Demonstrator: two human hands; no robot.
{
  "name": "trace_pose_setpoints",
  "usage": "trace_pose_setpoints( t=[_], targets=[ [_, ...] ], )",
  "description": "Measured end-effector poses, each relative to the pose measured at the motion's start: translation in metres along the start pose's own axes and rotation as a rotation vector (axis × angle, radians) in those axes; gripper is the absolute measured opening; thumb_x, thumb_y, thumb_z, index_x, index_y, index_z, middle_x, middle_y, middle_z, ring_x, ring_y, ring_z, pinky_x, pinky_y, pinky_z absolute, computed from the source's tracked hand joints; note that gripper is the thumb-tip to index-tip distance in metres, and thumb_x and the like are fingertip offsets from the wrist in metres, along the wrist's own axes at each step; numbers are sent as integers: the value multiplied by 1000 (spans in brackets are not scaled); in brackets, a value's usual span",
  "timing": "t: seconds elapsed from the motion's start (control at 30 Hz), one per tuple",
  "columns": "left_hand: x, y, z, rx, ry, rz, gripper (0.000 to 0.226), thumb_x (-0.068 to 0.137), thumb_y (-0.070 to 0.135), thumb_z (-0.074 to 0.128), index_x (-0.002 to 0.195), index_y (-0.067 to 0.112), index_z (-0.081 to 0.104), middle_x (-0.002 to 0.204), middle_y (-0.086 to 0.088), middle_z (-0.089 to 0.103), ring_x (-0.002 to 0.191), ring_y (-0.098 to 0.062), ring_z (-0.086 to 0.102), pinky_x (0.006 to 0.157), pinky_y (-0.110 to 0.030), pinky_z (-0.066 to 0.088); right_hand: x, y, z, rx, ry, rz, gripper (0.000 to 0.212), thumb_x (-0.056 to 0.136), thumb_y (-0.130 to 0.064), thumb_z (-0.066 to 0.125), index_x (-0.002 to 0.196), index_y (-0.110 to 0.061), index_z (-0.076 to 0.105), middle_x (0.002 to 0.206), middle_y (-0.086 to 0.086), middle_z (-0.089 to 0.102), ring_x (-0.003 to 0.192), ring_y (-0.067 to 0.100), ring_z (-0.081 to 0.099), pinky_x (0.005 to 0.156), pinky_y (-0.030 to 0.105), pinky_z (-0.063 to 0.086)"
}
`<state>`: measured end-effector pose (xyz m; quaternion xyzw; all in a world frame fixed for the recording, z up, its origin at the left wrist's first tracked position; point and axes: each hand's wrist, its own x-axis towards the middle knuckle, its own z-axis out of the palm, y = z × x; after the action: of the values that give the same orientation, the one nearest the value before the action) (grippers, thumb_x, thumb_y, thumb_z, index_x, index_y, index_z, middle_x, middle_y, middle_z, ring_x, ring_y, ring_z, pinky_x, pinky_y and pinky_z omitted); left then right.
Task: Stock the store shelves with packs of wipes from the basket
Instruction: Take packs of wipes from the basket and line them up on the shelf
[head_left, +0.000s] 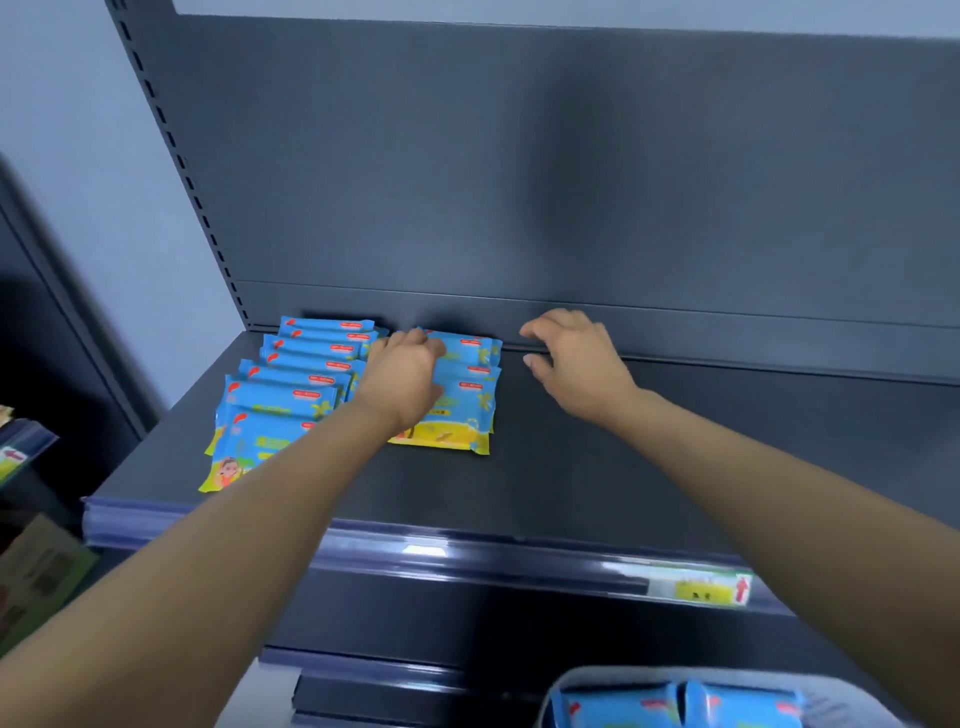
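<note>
- A dark grey store shelf (623, 457) seen from above, with a person's two bare arms reaching onto it.
- At its left end, a first row of packs (291, 395), blue and yellow, overlaps from back to front.
- Just to the right lies a shorter second row of packs (467, 400).
- The left hand (402, 376) rests on this second row, fingers bent down onto the packs; whether it pinches one cannot be told.
- The right hand (576, 358) hovers near the back panel (519, 182), right of the packs, fingers loosely curled, holding nothing.
- At bottom right, a grey basket (587, 675) holds more blue packs (675, 709).
</note>
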<state>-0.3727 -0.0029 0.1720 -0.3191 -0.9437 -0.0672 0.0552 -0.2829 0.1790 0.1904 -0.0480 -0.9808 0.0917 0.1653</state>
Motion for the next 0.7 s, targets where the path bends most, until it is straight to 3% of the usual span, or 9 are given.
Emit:
trace_pose_setpoints(
  t=[0.23,0.5,0.7],
  targets=[
    [-62,67,-54,-58,271,148,42,88,26,60,127,16,52,122,-4,52,116,-25,44,100,-32,24,-55,-5,-56,-101,276,-144,35,86,-17,61,120,-8,57,119,10,56,113,32,49,93,41,35],
    [-140,156,-127,-9,617,254,41,72,13,74,110,4,61,108,-16,59,102,-37,54,89,-34,25,-142,2,-148,-120,494,-272,38,77,-14,65,114,-4,58,116,12,58,107,35,53,85,44,41],
    [-204,218,-114,-74,634,319,40,71,15,70,108,4,61,106,-15,60,98,-36,57,88,-41,39,-226,31,-165,-134,448,-320,41,78,-14,64,117,-4,57,119,13,57,109,36,51,87,45,41]
  ],
)
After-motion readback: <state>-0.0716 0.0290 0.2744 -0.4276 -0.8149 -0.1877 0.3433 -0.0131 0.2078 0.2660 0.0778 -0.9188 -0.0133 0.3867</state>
